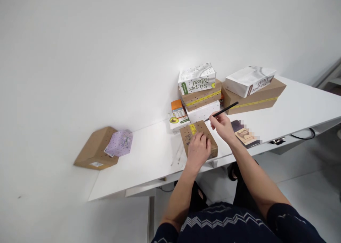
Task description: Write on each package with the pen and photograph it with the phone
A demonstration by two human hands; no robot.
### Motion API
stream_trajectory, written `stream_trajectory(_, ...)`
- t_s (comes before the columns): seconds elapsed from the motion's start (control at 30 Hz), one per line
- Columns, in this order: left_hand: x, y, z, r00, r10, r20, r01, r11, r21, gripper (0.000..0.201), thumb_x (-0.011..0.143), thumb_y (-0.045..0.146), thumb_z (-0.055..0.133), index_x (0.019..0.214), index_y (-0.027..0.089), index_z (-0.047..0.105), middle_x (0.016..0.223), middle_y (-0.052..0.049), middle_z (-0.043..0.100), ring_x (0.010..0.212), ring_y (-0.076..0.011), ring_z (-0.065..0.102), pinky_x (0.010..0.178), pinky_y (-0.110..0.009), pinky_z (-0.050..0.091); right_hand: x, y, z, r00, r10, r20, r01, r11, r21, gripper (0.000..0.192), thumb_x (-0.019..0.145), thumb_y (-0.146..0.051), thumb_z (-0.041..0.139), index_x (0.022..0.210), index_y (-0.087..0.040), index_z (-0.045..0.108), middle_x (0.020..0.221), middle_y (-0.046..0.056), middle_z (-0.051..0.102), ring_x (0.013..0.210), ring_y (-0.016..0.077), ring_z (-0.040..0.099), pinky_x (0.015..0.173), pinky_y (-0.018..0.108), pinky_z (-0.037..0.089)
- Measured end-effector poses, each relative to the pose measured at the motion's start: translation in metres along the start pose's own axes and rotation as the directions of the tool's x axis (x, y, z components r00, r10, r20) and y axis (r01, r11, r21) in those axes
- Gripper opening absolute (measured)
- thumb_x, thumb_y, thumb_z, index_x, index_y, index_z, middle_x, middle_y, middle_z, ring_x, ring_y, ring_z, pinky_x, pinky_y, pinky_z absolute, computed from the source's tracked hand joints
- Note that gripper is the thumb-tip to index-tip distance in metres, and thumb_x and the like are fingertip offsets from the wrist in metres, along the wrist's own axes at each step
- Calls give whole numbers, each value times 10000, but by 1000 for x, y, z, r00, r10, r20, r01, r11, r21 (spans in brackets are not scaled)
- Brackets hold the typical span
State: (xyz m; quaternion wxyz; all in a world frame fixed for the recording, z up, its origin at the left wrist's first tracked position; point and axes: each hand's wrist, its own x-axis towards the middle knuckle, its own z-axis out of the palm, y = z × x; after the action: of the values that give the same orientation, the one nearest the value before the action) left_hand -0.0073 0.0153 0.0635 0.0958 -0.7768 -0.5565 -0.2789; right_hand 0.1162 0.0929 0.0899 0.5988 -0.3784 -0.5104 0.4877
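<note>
My left hand (198, 149) rests on top of a small brown cardboard box (213, 147), fingers bent a little and spread over the lid. Yellow tape (192, 129) runs over the box's far end, and dark handwriting shows beside my fingers. In my right hand (221, 125) a slim black pen (226, 108) is pinched. It slants, with its point down by the box's far right corner; whether the point touches anything I cannot tell. To the right of that hand lies a dark booklet (236, 125) with a portrait card (246, 136) on it.
Behind the box stand stacked cartons, topped by a white meal box (197, 78), with an orange packet (178, 108) beside them. A larger cardboard box (255, 97) carries another white box (249, 81). Leftward are a brown box (96, 149) and purple box (121, 143). The white table's (149, 154) front edge is near me.
</note>
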Motion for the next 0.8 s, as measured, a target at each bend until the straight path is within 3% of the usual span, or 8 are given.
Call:
stream_trajectory(0.2,2,0,-5,998,-27,48,27,1000,-4,135,874,172,518,984,139,588,1010,-113,632,1007,-245,600,932,-401,507,4,24,27,988,147,49,-146,989,-23,165,754,-342,545,841,-203,552,621,-29,579,504,118,519,473,236,422)
stream_trajectory(0.33,0,1,-5,993,-102,54,106,992,-63,207,868,180,521,1069,136,551,1049,-118,618,1007,-244,596,915,-397,517,-3,27,28,998,44,44,-31,966,-255,137,801,-333,496,788,-202,534,612,-29,566,531,125,522,532,245,416)
stream_trajectory(0.47,-1,1,-1,996,-87,26,89,995,-46,357,874,195,504,1218,99,496,1225,-166,575,1187,-277,529,1041,-447,443,-7,22,28,996,-27,81,60,896,-440,167,824,-324,454,800,-193,556,607,-23,568,561,139,531,582,255,409)
stream_trajectory(0.63,-1,2,3,995,-88,42,88,996,-8,351,879,209,488,1204,79,510,1200,-184,597,1204,-298,526,1050,-486,431,-6,24,26,999,-29,27,38,862,-505,183,834,-339,441,729,-204,507,537,-37,516,503,130,477,544,248,374)
stream_trajectory(0.8,1,1,3,995,-83,46,84,996,-16,346,877,201,484,1194,67,521,1181,-184,599,1185,-298,533,1053,-476,427,-5,26,24,998,-22,58,48,863,-503,195,847,-333,427,716,-206,497,566,-30,528,543,134,501,561,242,377)
